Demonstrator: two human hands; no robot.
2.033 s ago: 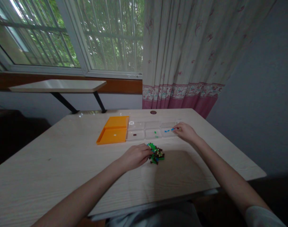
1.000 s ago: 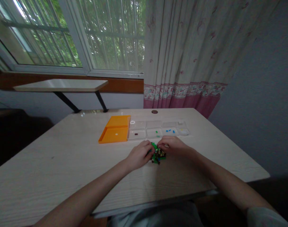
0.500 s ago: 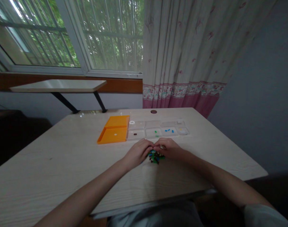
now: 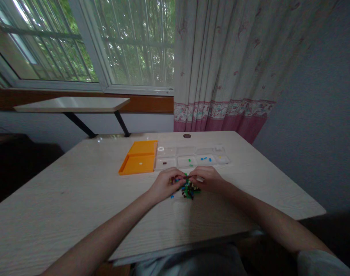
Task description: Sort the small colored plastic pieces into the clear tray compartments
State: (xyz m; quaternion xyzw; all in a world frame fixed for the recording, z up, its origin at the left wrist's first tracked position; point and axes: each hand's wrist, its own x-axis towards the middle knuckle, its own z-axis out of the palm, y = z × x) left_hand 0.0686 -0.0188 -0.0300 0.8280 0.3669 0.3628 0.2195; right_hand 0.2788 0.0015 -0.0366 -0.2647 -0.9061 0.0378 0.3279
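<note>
Small building bricks [image 4: 189, 191] in brown, green, blue and cream lie in a heap on the table under my fingers. My left hand [image 4: 165, 184] is closed just left of the heap, and coloured bricks show between its thumb and fingers. From the right, my right hand [image 4: 208, 179] meets it with bent fingers in a pinch. A dark brown piece [image 4: 187, 177] shows between the fingertips of both hands; its exact shape is too small to tell. One loose blue brick [image 4: 172, 196] rests below my left hand.
Behind my hands stands a clear compartment tray [image 4: 186, 165] with a few green, blue, brown and yellow bricks. An orange open case [image 4: 137, 168] adjoins it on the left, a white piece inside. A raised shelf [image 4: 74, 104] stands at the table's back left.
My fingers have opened up a little, and bricks now show inside my left hand and at the fingertips. The blue brick below my left hand has come into view.
</note>
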